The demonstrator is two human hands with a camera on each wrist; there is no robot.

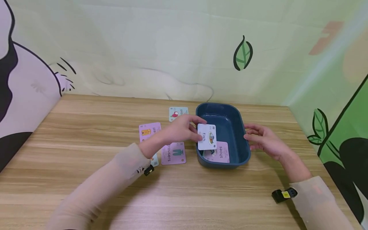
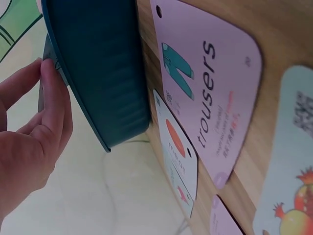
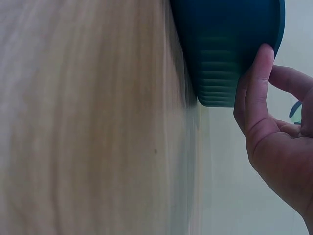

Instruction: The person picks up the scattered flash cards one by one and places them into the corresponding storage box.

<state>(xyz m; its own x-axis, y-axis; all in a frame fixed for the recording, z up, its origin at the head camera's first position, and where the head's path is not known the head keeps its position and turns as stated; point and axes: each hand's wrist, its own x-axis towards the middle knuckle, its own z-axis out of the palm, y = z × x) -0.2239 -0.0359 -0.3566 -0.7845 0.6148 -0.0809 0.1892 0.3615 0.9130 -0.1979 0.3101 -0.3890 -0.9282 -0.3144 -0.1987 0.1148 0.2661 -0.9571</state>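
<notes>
My left hand (image 1: 184, 129) pinches a white card marked "fish" (image 1: 211, 137) between thumb and fingers, above the left rim of a dark blue plastic bin (image 1: 244, 156). The left wrist view shows this hand (image 2: 34, 127) with only the card's dark edge beside the bin wall (image 2: 102, 63). Inside the bin lies a pink "shoes" card (image 1: 222, 152), partly covered by the fish card. At the bin's right side, my right hand (image 1: 265, 140) touches the outer wall near the rim with its fingertips. In the right wrist view its fingers (image 3: 257, 93) look fairly straight.
Left of the bin, on the wooden table (image 1: 201, 198), lie a pink "trousers" card (image 1: 178, 156), another pink card (image 1: 145, 131) and a pale blue fruit card (image 1: 175, 111). One more card (image 1: 155, 160) is mostly hidden under the left wrist. A printed cloth (image 1: 143, 48) hangs behind.
</notes>
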